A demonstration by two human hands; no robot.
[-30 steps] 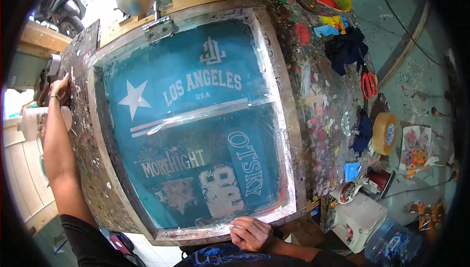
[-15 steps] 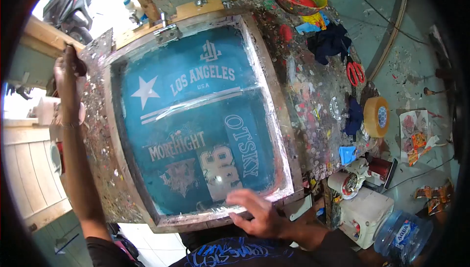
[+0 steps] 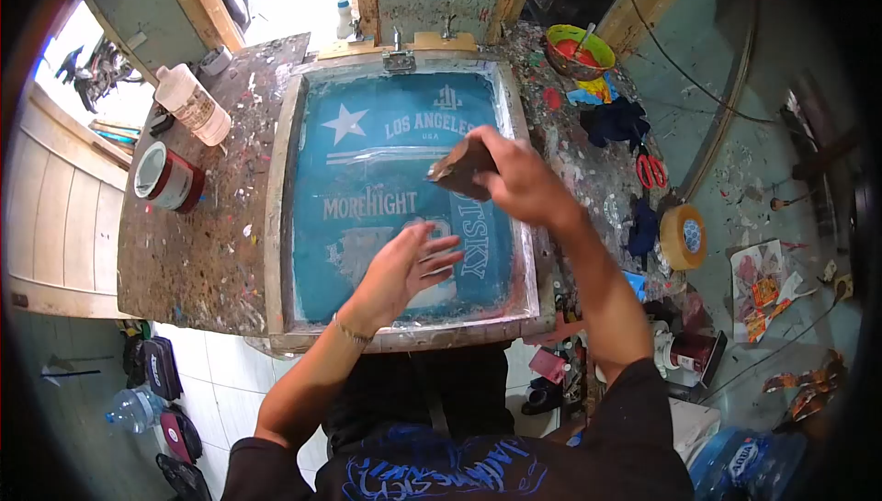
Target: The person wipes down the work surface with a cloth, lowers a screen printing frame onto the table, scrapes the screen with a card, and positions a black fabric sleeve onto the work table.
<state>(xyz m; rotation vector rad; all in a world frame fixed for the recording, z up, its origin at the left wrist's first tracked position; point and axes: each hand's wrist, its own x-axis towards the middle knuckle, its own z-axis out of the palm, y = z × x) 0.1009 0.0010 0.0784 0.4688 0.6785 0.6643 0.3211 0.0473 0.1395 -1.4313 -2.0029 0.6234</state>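
A screen printing frame (image 3: 281, 198) with blue-green mesh (image 3: 312, 253) lies flat on the worktable, fixed by a metal hinge clamp (image 3: 399, 62) at its far edge. White lettering, a star and number shapes show in the mesh. Above its right half, my right hand (image 3: 533, 184) grips a brown, stained squeegee (image 3: 467, 170), tilted and apart from the mesh. My left hand (image 3: 404, 267) hovers over the lower middle with fingers spread, holding nothing. Part of the lettering and the numbers is hidden behind my hands.
Left on the paint-spattered table (image 3: 220, 262) stand a red-labelled tub (image 3: 170, 179) and a pinkish bottle (image 3: 193, 106). To the right are a bowl of red ink (image 3: 579, 52), dark cloth (image 3: 616, 121), red-handled scissors (image 3: 651, 171) and a tape roll (image 3: 683, 236).
The dark piece at the far left in my left hand is now a squeegee in my right hand. Both hands have come over the screen, and the view has turned left.
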